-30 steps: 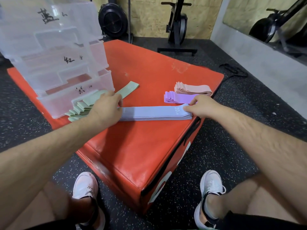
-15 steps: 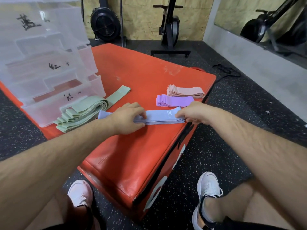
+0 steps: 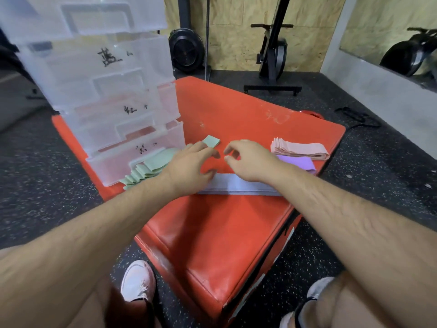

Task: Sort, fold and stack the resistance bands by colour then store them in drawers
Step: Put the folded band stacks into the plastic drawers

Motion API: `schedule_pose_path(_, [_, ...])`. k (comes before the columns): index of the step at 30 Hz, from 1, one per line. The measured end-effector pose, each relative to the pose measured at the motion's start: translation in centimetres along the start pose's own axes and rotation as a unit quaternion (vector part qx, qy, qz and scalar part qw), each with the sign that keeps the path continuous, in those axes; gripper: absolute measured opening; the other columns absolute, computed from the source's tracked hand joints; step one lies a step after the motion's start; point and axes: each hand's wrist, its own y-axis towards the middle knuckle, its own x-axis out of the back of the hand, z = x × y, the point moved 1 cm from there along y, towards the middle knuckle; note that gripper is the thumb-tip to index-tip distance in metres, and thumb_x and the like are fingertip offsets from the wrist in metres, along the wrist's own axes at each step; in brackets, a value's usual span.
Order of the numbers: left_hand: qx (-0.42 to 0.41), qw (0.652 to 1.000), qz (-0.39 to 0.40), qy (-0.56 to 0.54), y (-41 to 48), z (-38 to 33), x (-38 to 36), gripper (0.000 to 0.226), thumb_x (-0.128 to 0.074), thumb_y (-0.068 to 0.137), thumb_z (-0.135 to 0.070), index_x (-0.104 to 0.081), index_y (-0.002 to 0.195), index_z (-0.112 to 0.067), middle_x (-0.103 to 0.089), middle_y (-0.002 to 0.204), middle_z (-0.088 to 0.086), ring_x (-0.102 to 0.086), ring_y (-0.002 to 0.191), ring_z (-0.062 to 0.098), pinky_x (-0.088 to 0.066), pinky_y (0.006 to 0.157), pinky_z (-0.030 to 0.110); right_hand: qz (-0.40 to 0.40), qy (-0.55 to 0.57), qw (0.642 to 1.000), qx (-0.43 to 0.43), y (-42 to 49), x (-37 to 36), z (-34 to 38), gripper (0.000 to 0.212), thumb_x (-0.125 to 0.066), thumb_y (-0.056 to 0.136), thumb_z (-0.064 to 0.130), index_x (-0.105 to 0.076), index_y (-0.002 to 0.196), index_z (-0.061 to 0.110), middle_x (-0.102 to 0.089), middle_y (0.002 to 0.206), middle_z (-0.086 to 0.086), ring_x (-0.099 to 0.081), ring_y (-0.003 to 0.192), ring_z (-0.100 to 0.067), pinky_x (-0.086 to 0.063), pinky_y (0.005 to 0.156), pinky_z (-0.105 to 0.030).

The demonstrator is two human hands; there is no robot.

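Note:
A folded stack of blue bands (image 3: 236, 185) lies across the red padded box (image 3: 212, 233). Both hands hover over its far edge with loosely bent fingers and hold nothing. My left hand (image 3: 191, 164) is above the stack's left end, its thumb near the band. My right hand (image 3: 248, 159) is just right of it, fingertips almost meeting the left's. Green bands (image 3: 146, 169) lie fanned beside the clear drawer unit (image 3: 106, 91), one end (image 3: 211, 140) poking out past my left fingers. Pink bands (image 3: 298, 149) and purple bands (image 3: 299, 163) sit at the right.
The drawer unit has handwritten labels, and its drawers look closed. The box's right edge drops off close to the pink and purple stacks. Gym machines (image 3: 272, 55) stand on the speckled black floor behind. My shoes (image 3: 138, 280) are by the box's near corner.
Both hands let go of the blue stack's ends and came together over its middle, lifted a little. The view moved closer, bringing more of the drawer unit into sight.

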Motion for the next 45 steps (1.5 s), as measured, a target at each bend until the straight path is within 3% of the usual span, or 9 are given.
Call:
schedule_pose_path(6, [0.09, 0.994, -0.003, 0.062, -0.2, 4.8, 0.9, 0.039, -0.053, 0.082, -0.036, -0.063, 0.118, -0.024, -0.058, 0.118, 0.0, -0.055, 0.11, 0.03, -0.044, 0.094, 0.041, 0.018, -0.031, 0.999, 0.002, 6.4, -3.2, 2.4, 0.024, -0.048, 0.093, 0.027, -0.067, 0.108, 0.023, -0.064, 0.114, -0.008, -0.061, 0.107, -0.032, -0.051, 0.092, -0.043])
schedule_pose_path(12, [0.078, 0.991, 0.048, 0.097, 0.3, 7.4, 1.3, 0.041, -0.047, 0.094, -0.035, -0.053, 0.135, -0.033, -0.052, 0.139, -0.008, -0.051, 0.126, 0.023, -0.037, 0.104, 0.037, 0.008, -0.041, 0.997, -0.063, 11.3, -5.9, 1.4, 0.025, -0.052, 0.093, 0.03, -0.068, 0.112, 0.034, -0.054, 0.122, -0.012, -0.053, 0.113, -0.038, -0.045, 0.1, -0.036])
schedule_pose_path(16, [0.077, 0.989, 0.07, 0.101, 0.3, 8.3, 1.5, 0.047, -0.036, 0.088, -0.043, -0.059, 0.128, -0.033, -0.061, 0.128, -0.006, -0.056, 0.118, 0.025, -0.043, 0.101, 0.037, 0.016, -0.038, 0.994, -0.1, 13.0, -7.8, 0.3, 0.027, -0.052, 0.092, 0.033, -0.063, 0.117, 0.034, -0.057, 0.125, -0.013, -0.051, 0.119, -0.037, -0.043, 0.103, -0.039])
schedule_pose_path(21, [0.073, 0.992, 0.07, 0.076, -0.1, 9.2, 2.1, 0.028, -0.05, 0.095, -0.039, -0.063, 0.117, -0.028, -0.061, 0.118, -0.004, -0.056, 0.112, 0.022, -0.044, 0.099, 0.035, -0.03, 0.022, 0.982, -0.186, 14.2, -7.3, 0.7, 0.037, -0.063, 0.088, 0.02, -0.054, 0.124, 0.015, -0.054, 0.127, -0.019, -0.053, 0.118, -0.04, -0.044, 0.099, -0.038])
schedule_pose_path(23, [0.081, 0.991, 0.077, 0.072, -0.5, 9.3, 2.3, 0.026, -0.051, 0.095, -0.038, -0.063, 0.116, -0.027, -0.06, 0.117, -0.003, -0.056, 0.111, 0.022, -0.044, 0.097, 0.036, -0.028, 0.038, 0.981, -0.19, 14.5, -7.1, 0.8, 0.027, -0.062, 0.085, 0.017, -0.061, 0.11, 0.009, -0.063, 0.113, -0.021, -0.06, 0.105, -0.037, -0.049, 0.087, -0.036])
schedule_pose_path(28, [0.103, 0.991, 0.065, 0.053, -1.3, 9.1, 2.6, 0.025, -0.054, 0.094, -0.033, -0.065, 0.115, -0.024, -0.059, 0.112, -0.001, -0.059, 0.104, 0.023, -0.044, 0.091, 0.032, -0.032, 0.059, 0.989, -0.133, 13.4, -5.5, 2.1, 0.016, -0.057, 0.083, 0.022, -0.071, 0.088, 0.016, -0.07, 0.105, -0.018, -0.065, 0.099, -0.036, -0.053, 0.085, -0.038])
schedule_pose_path(33, [0.128, 0.99, 0.056, 0.021, -1.9, 9.1, 3.4, 0.026, -0.057, 0.094, -0.03, -0.067, 0.115, -0.018, -0.063, 0.112, 0.005, -0.061, 0.102, 0.026, -0.046, 0.09, 0.031, -0.042, 0.103, 0.993, -0.034, 11.7, -2.8, 6.5, 0.026, -0.058, 0.082, 0.021, -0.069, 0.08, -0.002, -0.067, 0.084, -0.024, -0.05, 0.066, -0.024, -0.048, 0.064, -0.043])
schedule_pose_path(40, [0.188, 0.978, 0.067, -0.058, -3.8, 8.4, 5.1, 0.026, -0.053, 0.095, -0.019, -0.065, 0.118, -0.017, -0.067, 0.122, 0.001, -0.06, 0.114, 0.02, -0.042, 0.092, 0.024, -0.009, 0.197, 0.98, 0.035, 9.3, -4.5, 11.5, 0.024, -0.069, 0.087, 0.028, -0.07, 0.079, 0.005, -0.065, 0.056, 0.0, -0.054, 0.043, -0.005, -0.037, 0.044, -0.019])
schedule_pose_path(45, [0.23, 0.964, -0.12, -0.058, -5.4, 8.8, 7.4, 0.015, -0.049, 0.078, -0.007, -0.063, 0.079, -0.014, -0.064, 0.08, 0.001, -0.059, 0.08, 0.023, -0.042, 0.062, 0.03, 0.043, 0.235, 0.969, 0.057, 8.9, -6.3, 13.9, 0.021, -0.072, 0.086, 0.031, -0.072, 0.081, 0.01, -0.068, 0.065, 0.001, -0.055, 0.054, -0.007, -0.042, 0.054, -0.025])
